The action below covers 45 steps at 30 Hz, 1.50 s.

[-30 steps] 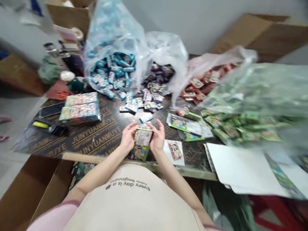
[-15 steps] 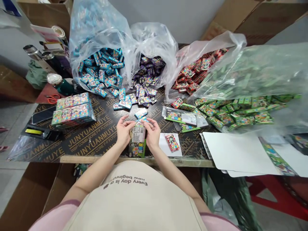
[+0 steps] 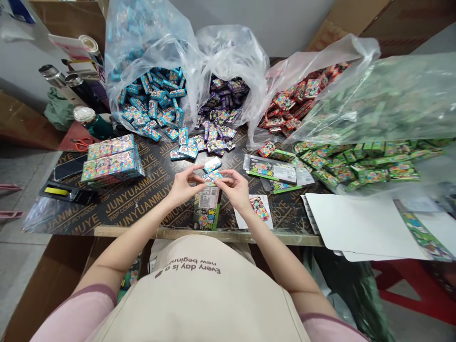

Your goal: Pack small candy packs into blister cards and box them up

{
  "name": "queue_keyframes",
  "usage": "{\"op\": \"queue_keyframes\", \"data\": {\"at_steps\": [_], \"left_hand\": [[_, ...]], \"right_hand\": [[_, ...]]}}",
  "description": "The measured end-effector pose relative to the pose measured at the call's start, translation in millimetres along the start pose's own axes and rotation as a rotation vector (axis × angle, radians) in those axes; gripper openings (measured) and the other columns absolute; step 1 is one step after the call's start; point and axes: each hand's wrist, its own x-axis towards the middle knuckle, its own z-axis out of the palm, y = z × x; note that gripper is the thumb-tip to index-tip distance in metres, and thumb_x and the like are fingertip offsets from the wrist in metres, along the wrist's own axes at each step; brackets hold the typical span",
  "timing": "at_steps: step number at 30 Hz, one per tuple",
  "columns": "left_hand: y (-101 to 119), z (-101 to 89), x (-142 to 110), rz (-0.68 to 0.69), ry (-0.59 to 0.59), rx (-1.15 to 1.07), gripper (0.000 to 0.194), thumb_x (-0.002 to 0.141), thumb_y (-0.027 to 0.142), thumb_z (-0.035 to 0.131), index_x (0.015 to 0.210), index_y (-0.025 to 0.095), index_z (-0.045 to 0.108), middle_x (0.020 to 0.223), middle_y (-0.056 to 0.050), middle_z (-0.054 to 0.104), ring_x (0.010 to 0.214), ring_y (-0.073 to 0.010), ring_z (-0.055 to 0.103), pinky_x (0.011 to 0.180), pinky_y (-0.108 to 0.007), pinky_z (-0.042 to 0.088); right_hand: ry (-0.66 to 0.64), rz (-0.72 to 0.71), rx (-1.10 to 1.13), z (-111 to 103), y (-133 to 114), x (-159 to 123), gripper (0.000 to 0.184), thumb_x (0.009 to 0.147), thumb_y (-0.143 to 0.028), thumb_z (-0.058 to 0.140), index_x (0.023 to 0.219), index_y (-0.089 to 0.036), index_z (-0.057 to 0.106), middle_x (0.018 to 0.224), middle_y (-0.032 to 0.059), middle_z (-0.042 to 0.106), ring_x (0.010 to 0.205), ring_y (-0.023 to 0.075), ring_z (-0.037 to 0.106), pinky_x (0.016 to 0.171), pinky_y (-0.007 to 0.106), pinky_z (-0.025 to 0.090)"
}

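I find left hand and right hand pinching, between them, the packet's top end, its length pointing lower-centre.

Pretty plain room tbh: pale grey wall at the back, grey floor with seam lines on the left. Table is dark plywood, gold lettering all over, light glaring mid-top. Looks like a red stool lower right.

Black table with gold lettering; blue packets, purple packets, red packets and green packets with multicoloured prints; black-and-green package; cream apron, dark lettering.
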Motion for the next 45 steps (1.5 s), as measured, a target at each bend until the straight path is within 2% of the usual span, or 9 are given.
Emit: {"op": "queue_keyframes", "data": {"at_steps": [9, 16, 23, 27, 29, 31, 34, 37, 45], "left_hand": [[-5.9, 0.0, -4.0, 0.266, -0.062, 0.318, 0.047, 0.074, 0.012, 0.068, 0.120, 0.019, 0.059, 0.080, -0.001, 0.073, 0.078, -0.0160, 0.070, 0.082, -0.029, 0.052], [-9.6, 5.2, -8.0, 0.186, -0.026, 0.204, 0.050, 0.073, 0.013, 0.069, 0.121, 0.019, 0.058, 0.078, -0.001, 0.073, 0.078, -0.0173, 0.071, 0.081, -0.030, 0.054], [-8.1, 6.9, -8.5, 0.169, -0.016, 0.173, 0.047, 0.072, 0.012, 0.067, 0.119, 0.018, 0.060, 0.079, -0.001, 0.073, 0.076, -0.0167, 0.070, 0.082, -0.031, 0.054], [-10.8, 8.3, -6.7, 0.106, 0.025, 0.085, 0.064, 0.069, 0.010, 0.070, 0.129, 0.020, 0.051, 0.072, 0.002, 0.071, 0.071, -0.0153, 0.069, 0.077, -0.029, 0.055], [-12.6, 7.4, -5.3, 0.089, 0.044, 0.070, 0.063, 0.068, 0.010, 0.071, 0.128, 0.020, 0.052, 0.072, 0.002, 0.070, 0.071, -0.0151, 0.068, 0.074, -0.028, 0.055], [-13.2, 5.6, -4.3, 0.131, 0.019, 0.129, 0.041, 0.070, 0.012, 0.071, 0.110, 0.019, 0.064, 0.075, -0.001, 0.070, 0.073, -0.0152, 0.067, 0.071, -0.027, 0.054], [-11.2, 3.1, -4.0, 0.254, -0.015, 0.300, 0.005, 0.074, 0.016, 0.070, 0.079, 0.017, 0.072, 0.078, -0.004, 0.067, 0.074, -0.0149, 0.064, 0.070, -0.027, 0.051], [-9.7, 1.9, -5.1, 0.329, -0.013, 0.390, 0.003, 0.076, 0.016, 0.069, 0.077, 0.017, 0.072, 0.081, -0.004, 0.064, 0.076, -0.0148, 0.062, 0.072, -0.029, 0.050], [-17.8, 3.4, -8.3, 0.201, 0.035, 0.282, 0.005, 0.071, 0.014, 0.070, 0.071, 0.016, 0.066, 0.075, -0.004, 0.067, 0.072, -0.0153, 0.063, 0.062, -0.025, 0.049]], "right_hand": [[-0.040, -0.401, -0.368, -10.0, 11.9, -20.4, 0.014, 0.085, -0.027, 0.058, 0.096, -0.025, 0.066, 0.096, 0.0043, 0.074, 0.088, 0.0206, 0.070, 0.083, 0.036, 0.055], [-0.092, -0.329, -0.308, -9.2, -12.9, 8.4, 0.027, 0.084, -0.034, 0.060, 0.109, -0.024, 0.062, 0.093, 0.0034, 0.070, 0.083, 0.0182, 0.067, 0.078, 0.034, 0.053], [-0.123, -0.574, -0.482, 10.8, -41.3, 34.0, 0.009, 0.080, -0.029, 0.066, 0.075, -0.021, 0.065, 0.083, 0.0024, 0.058, 0.083, 0.0183, 0.056, 0.078, 0.035, 0.045], [0.115, -0.647, -0.438, 6.7, -53.5, 28.1, 0.013, 0.081, -0.029, 0.064, 0.070, -0.022, 0.061, 0.081, 0.0021, 0.057, 0.088, 0.0197, 0.054, 0.086, 0.038, 0.041], [0.264, -0.586, -0.324, -1.4, -55.5, 28.3, 0.014, 0.081, -0.032, 0.064, 0.073, -0.022, 0.060, 0.082, 0.0016, 0.057, 0.088, 0.0187, 0.054, 0.086, 0.036, 0.041], [0.273, -0.445, -0.225, -9.5, -53.2, 30.2, 0.016, 0.079, -0.036, 0.066, 0.074, -0.021, 0.060, 0.082, 0.0012, 0.057, 0.086, 0.0175, 0.054, 0.084, 0.034, 0.042], [0.032, -0.128, -0.140, -14.6, -45.4, 30.8, 0.023, 0.072, -0.040, 0.070, 0.070, -0.020, 0.060, 0.087, 0.0024, 0.062, 0.088, 0.0177, 0.057, 0.083, 0.033, 0.042], [-0.223, 0.088, -0.135, -10.4, -39.8, 27.3, 0.025, 0.067, -0.040, 0.072, 0.065, -0.019, 0.059, 0.090, 0.0041, 0.064, 0.096, 0.0198, 0.057, 0.085, 0.033, 0.041], [-0.429, 0.173, -0.200, 4.5, -29.3, 26.5, 0.027, 0.065, -0.040, 0.072, 0.064, -0.018, 0.056, 0.070, -0.0008, 0.060, 0.070, 0.0133, 0.053, 0.074, 0.029, 0.040]]}}
